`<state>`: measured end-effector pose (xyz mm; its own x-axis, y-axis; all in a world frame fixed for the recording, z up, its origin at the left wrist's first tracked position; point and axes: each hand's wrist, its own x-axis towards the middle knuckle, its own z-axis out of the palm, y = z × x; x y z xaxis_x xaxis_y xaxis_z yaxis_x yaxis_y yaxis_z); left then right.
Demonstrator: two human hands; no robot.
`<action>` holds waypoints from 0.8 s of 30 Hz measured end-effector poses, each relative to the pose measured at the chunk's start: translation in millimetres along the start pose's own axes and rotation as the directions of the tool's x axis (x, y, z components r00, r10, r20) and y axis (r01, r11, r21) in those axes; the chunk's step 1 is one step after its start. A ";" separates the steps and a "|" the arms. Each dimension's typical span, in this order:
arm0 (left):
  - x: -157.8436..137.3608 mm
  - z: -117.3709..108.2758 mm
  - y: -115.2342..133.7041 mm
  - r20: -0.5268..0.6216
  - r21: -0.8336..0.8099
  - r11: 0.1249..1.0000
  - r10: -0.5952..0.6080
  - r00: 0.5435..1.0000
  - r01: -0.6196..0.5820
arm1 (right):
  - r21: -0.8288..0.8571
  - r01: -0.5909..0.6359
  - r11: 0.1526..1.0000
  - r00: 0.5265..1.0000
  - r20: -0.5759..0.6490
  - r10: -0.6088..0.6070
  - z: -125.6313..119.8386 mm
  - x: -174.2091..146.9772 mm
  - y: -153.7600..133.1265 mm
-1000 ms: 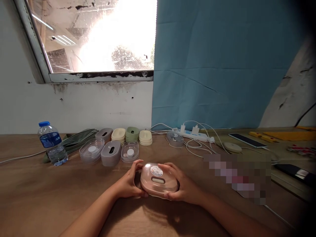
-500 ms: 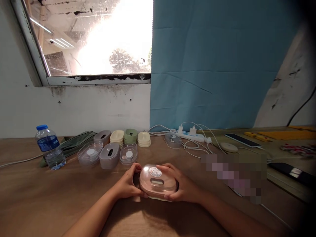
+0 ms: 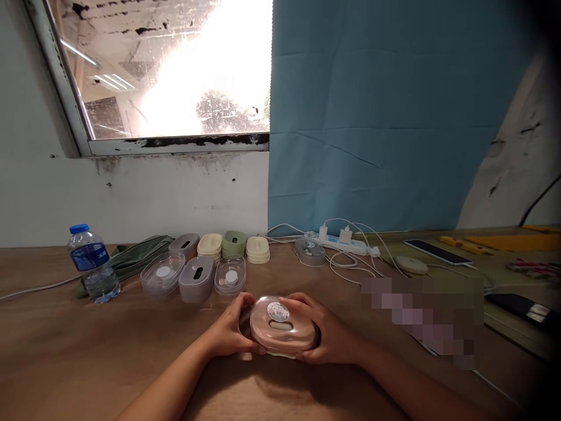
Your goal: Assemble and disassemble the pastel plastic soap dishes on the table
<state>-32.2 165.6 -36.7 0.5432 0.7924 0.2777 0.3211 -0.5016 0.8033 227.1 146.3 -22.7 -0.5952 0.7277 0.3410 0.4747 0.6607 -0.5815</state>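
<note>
Between my two hands is a pink oval plastic box (image 3: 287, 339) with a clear lid, a round printed sticker and a slot in its top. A pale rim shows along its lower front edge. My left hand (image 3: 234, 330) grips the left end, thumb at the front and fingers curled behind. On the right end, my right hand (image 3: 324, 330) is closed with its thumb low at the front and fingers over the top and far side. Just beyond stand a grey slotted box (image 3: 197, 286) and two groups of clear lids (image 3: 163, 285), (image 3: 222, 286) with white discs.
Cream trays (image 3: 258, 251), green trays (image 3: 234, 244) and another grey box (image 3: 183, 245) line the wall. A water bottle (image 3: 94, 269) stands left by a green pouch (image 3: 144, 254). Right are a clear-lidded grey box (image 3: 309, 252), a power strip (image 3: 342, 242), cables and a phone (image 3: 438, 252).
The whole view has shifted a little, so everything sits slightly further right and lower. Both hands keep their hold on the pink box, which is tilted slightly differently.
</note>
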 end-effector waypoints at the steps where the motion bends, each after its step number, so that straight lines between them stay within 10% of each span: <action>1: -0.3 0.2 -1.1 0.006 -0.002 1.000 0.002 1.000 -0.002 | 0.000 0.003 1.000 1.000 0.006 -0.003 -0.2 -0.1 -0.6; 24: -1.0 0.7 -3.5 0.050 0.011 0.997 -0.075 0.996 0.075 | -0.038 -0.025 0.999 0.999 0.045 0.027 1.0 4.5 1.5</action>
<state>-33.4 166.4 -40.1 0.5560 0.8092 0.1897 0.3693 -0.4450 0.8159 224.5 150.4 -22.8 -0.6109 0.7361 0.2915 0.5138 0.6488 -0.5613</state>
